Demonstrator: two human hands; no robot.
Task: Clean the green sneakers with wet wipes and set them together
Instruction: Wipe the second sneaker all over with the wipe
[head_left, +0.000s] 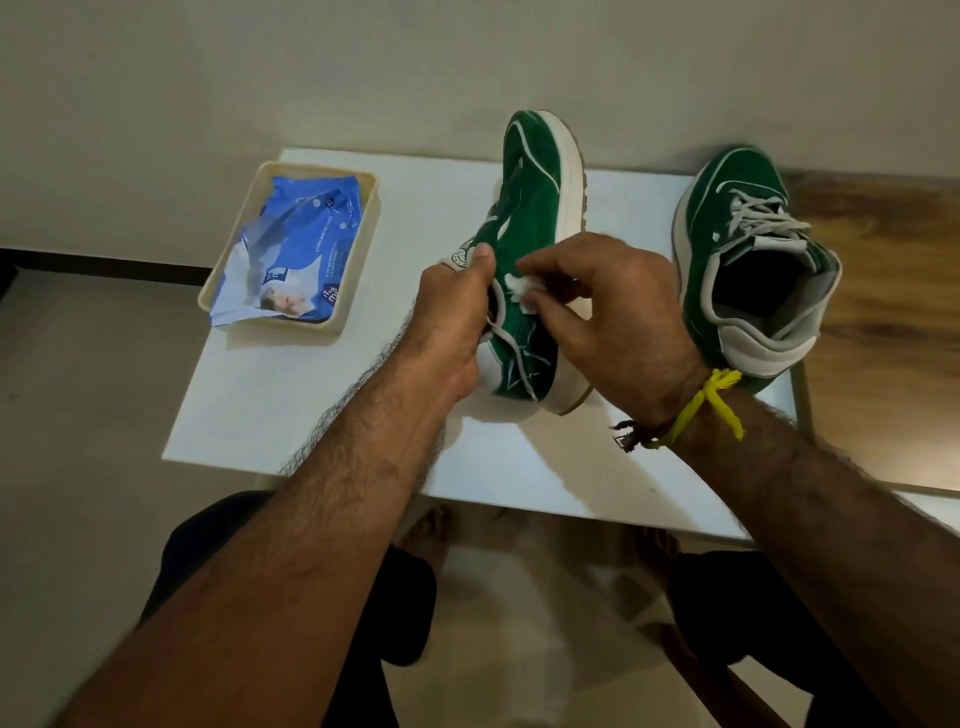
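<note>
White table (322, 415): rectangular top, set against a pale wall, with a wood-grain surface (883, 270) adjoining its right side.

Green sneaker on the table (748, 270): stands upright on its sole at the right rear of the table, toe pointing away from the person, grey-white laces tied loosely, opening facing up, white heel panel nearest the person. It is apart from the other shoe, with the right hand between them.

Held green sneaker (535, 218): tipped on its side near the table's centre, white sole facing right, toe pointing away, heel end nearest the person and close to the tabletop. Whether the heel touches the table cannot be determined. A loose white lace hangs across its side.

Cream tray (358, 249): shallow, rectangular, at the left rear of the table, well apart from both shoes. Inside it lies a crumpled blue wet-wipe pack (291, 249), one corner overhanging the near rim.

Left hand (452, 322): fingers curled into the collar of the held sneaker, thumb pressed on the white tongue label; firm grip.

Right hand (623, 312): fingers bent, fingertips pinching a small bunched white wet wipe (519, 288) against the green upper beside the collar. A yellow thread band (711, 400) is tied round this wrist.
</note>
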